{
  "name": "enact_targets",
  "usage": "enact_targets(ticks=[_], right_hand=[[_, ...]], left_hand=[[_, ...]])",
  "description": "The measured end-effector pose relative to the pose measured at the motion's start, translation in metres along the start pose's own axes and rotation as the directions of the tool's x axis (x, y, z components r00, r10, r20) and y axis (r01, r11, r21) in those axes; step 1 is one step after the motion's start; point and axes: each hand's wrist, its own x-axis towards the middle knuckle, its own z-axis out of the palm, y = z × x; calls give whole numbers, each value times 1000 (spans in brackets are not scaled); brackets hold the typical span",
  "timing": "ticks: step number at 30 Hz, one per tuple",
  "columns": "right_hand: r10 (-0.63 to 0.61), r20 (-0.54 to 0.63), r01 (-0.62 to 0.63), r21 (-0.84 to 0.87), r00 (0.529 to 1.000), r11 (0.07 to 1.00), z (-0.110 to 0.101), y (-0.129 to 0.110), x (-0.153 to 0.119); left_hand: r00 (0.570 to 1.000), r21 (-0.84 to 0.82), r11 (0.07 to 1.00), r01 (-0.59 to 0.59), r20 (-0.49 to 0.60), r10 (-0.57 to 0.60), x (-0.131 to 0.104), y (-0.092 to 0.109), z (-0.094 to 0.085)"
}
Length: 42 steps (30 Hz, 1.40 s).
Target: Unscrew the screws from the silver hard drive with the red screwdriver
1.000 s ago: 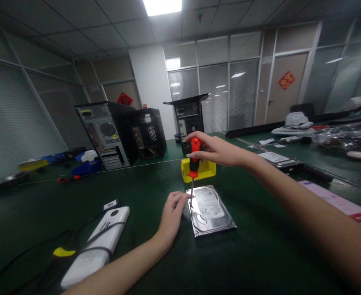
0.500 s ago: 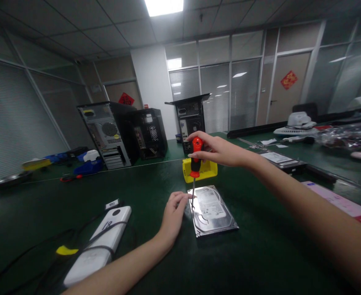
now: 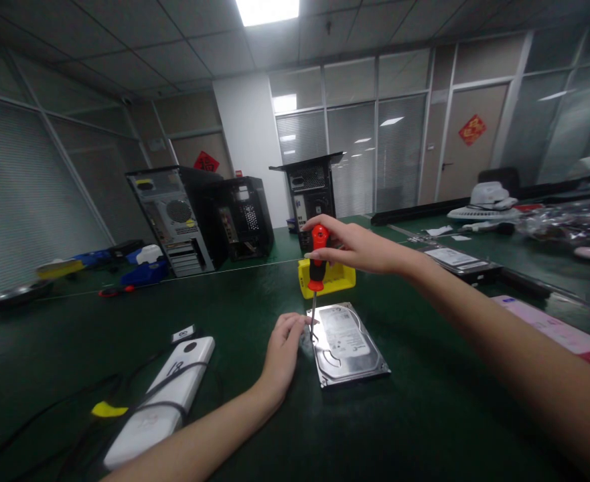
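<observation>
Head view shows a hard drive (image 3: 347, 343) lying flat, label up, on the dark green surface (image 3: 425, 415), and everything else is placed from it. A screwdriver (image 3: 317, 271) with a red and black handle stands upright over the drive's near-left corner, its thin shaft coming down to what looks like a corner screw, though the tip is too small to make out for certain. The right hand (image 3: 357, 246) reaches in above the drive and has its fingers closed around the top of the handle. The left hand (image 3: 282, 351) rests on the surface at the drive's left edge, fingers curled loosely with their tips touching the casing beside the shaft; they pinch nothing.

By its look the drive is a stiff metal block, fairly heavy for its bulk, smooth enough to slide on the mat and sensitive to knocks; it is best held by its long side edges (not by the label face or the circuit side).

Just behind the drive sits a yellow tray (image 3: 325, 278). Well to its left lie a white device (image 3: 161, 402) and black cables (image 3: 48, 422). Far behind it stand open computer cases (image 3: 199, 217).
</observation>
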Motion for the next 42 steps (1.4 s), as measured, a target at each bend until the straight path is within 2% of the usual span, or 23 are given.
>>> enact_targets(ticks=[29,42], right_hand=[[14,23,-13,-41,1000,999,-3,-2,-2],[-97,-152,98,5,984,995,21,-5,8]], left_hand=[[999,24,1000,-2,35,1,0,-1,-1],[999,1,1000,-20,27,19,1,-1,0]])
